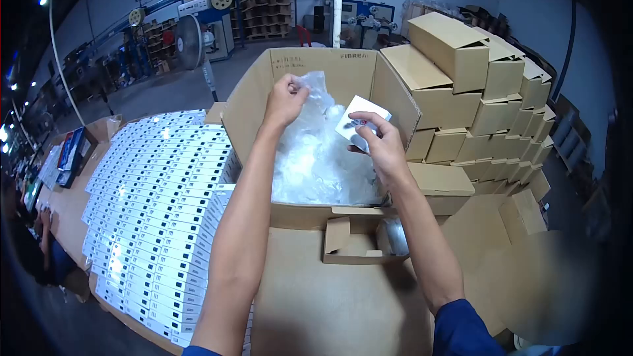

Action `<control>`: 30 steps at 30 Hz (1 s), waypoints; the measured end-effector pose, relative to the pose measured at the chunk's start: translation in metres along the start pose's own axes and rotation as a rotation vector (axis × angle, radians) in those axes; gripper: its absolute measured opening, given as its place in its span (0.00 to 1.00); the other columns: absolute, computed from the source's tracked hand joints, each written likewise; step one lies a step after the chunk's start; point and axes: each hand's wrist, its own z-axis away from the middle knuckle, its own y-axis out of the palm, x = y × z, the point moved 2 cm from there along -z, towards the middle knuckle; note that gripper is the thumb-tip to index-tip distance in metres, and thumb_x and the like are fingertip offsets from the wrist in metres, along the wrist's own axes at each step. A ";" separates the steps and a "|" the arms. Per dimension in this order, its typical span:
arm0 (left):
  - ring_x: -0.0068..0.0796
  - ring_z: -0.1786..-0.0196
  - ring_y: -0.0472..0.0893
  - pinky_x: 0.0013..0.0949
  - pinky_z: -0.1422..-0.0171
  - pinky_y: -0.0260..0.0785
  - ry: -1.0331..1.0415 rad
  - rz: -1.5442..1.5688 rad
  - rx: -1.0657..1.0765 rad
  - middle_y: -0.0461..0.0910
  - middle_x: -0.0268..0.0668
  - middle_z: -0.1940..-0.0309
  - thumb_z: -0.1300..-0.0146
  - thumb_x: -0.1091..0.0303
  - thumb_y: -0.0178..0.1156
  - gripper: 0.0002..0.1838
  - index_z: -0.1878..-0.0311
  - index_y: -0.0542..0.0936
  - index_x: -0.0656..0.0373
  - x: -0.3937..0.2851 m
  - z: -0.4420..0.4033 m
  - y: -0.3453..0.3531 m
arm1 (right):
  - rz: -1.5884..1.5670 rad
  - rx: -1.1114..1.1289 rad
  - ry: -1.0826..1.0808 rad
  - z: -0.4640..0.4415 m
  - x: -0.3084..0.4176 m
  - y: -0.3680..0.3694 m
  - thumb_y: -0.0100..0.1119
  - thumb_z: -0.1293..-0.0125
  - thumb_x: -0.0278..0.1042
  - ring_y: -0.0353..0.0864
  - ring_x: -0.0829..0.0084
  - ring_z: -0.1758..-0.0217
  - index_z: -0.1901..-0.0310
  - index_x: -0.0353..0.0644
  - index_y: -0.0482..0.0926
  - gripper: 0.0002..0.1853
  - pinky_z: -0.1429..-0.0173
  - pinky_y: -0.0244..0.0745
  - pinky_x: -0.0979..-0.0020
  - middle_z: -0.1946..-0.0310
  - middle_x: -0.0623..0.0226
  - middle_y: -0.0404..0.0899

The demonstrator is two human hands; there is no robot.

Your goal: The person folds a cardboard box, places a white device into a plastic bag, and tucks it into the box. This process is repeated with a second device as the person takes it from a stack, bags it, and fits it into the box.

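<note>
My left hand [287, 97] pinches a clear plastic bag [316, 89] above a large open carton [323, 59]. To the right, my right hand [382, 142] grips a small white box [359, 105] with red and dark print on the face under my fingers. Both hands are over the carton, which holds a heap of crumpled clear plastic bags [310, 165]. In front of the carton lies a small open cardboard box [353, 259] with a roll of clear tape [393, 236] at its right end.
Rows of stacked white boxes [151, 211] cover the left of the table [297, 303]. Piled brown cartons [461, 99] rise at the right. A fan [189, 43] and machinery [362, 16] stand behind. Another person's hand [45, 217] shows at far left.
</note>
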 end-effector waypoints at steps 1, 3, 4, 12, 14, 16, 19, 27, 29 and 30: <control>0.30 0.56 0.87 0.35 0.52 0.81 -0.028 0.183 -0.005 0.88 0.38 0.57 0.29 0.71 0.64 0.12 0.45 0.80 0.61 -0.007 0.000 -0.004 | -0.031 0.002 -0.007 0.000 0.003 0.000 0.60 0.27 0.28 0.83 0.75 0.53 0.46 0.41 0.86 0.11 0.55 0.88 0.70 0.52 0.66 0.81; 0.28 0.55 0.86 0.33 0.49 0.81 -0.049 0.346 0.029 0.86 0.36 0.57 0.24 0.72 0.58 0.13 0.40 0.76 0.60 -0.028 0.015 -0.015 | -0.031 -0.023 -0.059 0.004 0.009 0.002 0.65 0.28 0.31 0.83 0.76 0.53 0.45 0.41 0.86 0.13 0.56 0.87 0.71 0.52 0.65 0.82; 0.28 0.55 0.86 0.33 0.48 0.81 -0.067 0.408 0.004 0.86 0.37 0.57 0.24 0.72 0.58 0.13 0.40 0.76 0.60 -0.043 0.027 -0.018 | -0.015 -0.043 -0.097 0.005 0.013 0.004 0.66 0.29 0.32 0.82 0.77 0.53 0.45 0.41 0.86 0.13 0.56 0.86 0.72 0.53 0.65 0.82; 0.25 0.43 0.81 0.31 0.37 0.76 -0.018 0.729 0.057 0.79 0.41 0.43 0.21 0.74 0.50 0.12 0.39 0.73 0.60 -0.117 0.151 -0.022 | 0.032 0.094 -0.175 0.057 0.054 0.018 0.74 0.32 0.44 0.78 0.84 0.64 0.50 0.34 0.86 0.21 0.57 0.75 0.76 0.65 0.71 0.84; 0.17 0.57 0.79 0.24 0.52 0.73 0.020 0.518 -0.095 0.81 0.35 0.55 0.20 0.73 0.51 0.10 0.42 0.75 0.62 -0.122 0.185 -0.021 | 0.077 0.086 -0.164 0.079 0.044 0.014 0.66 0.25 0.40 0.71 0.86 0.68 0.59 0.34 0.85 0.14 0.63 0.69 0.76 0.70 0.76 0.79; 0.13 0.65 0.74 0.20 0.60 0.69 0.080 0.259 -0.171 0.78 0.29 0.63 0.20 0.71 0.52 0.08 0.44 0.76 0.62 -0.126 0.212 -0.029 | 0.072 0.035 -0.164 0.120 0.051 0.011 0.62 0.22 0.38 0.69 0.86 0.69 0.62 0.34 0.84 0.14 0.64 0.67 0.76 0.72 0.76 0.77; 0.12 0.71 0.68 0.18 0.65 0.64 0.052 0.355 -0.193 0.70 0.24 0.71 0.19 0.67 0.53 0.08 0.48 0.77 0.62 -0.133 0.254 -0.037 | -0.085 0.020 -0.071 0.181 0.033 -0.001 0.58 0.20 0.38 0.78 0.83 0.68 0.61 0.33 0.83 0.16 0.63 0.75 0.75 0.70 0.72 0.81; 0.22 0.48 0.79 0.26 0.45 0.71 -0.360 0.980 -0.257 0.80 0.36 0.44 0.16 0.53 0.48 0.21 0.35 0.72 0.60 -0.087 0.420 0.030 | -0.424 -0.382 0.187 0.325 -0.036 0.017 0.51 0.16 0.40 0.86 0.70 0.56 0.54 0.30 0.81 0.18 0.51 0.86 0.65 0.58 0.61 0.84; 0.19 0.52 0.79 0.25 0.50 0.70 -0.413 0.774 -0.197 0.81 0.35 0.50 0.19 0.59 0.54 0.17 0.39 0.75 0.62 -0.080 0.449 0.044 | -0.297 -0.426 0.270 0.356 -0.049 0.021 0.52 0.16 0.40 0.84 0.73 0.55 0.53 0.30 0.82 0.18 0.49 0.83 0.68 0.57 0.62 0.84; 0.18 0.54 0.78 0.25 0.52 0.70 -0.434 0.671 -0.172 0.81 0.35 0.53 0.20 0.62 0.58 0.14 0.41 0.76 0.62 -0.081 0.455 0.049 | -0.253 -0.423 0.274 0.370 -0.060 0.021 0.53 0.17 0.39 0.82 0.76 0.55 0.53 0.30 0.83 0.18 0.48 0.80 0.71 0.57 0.63 0.84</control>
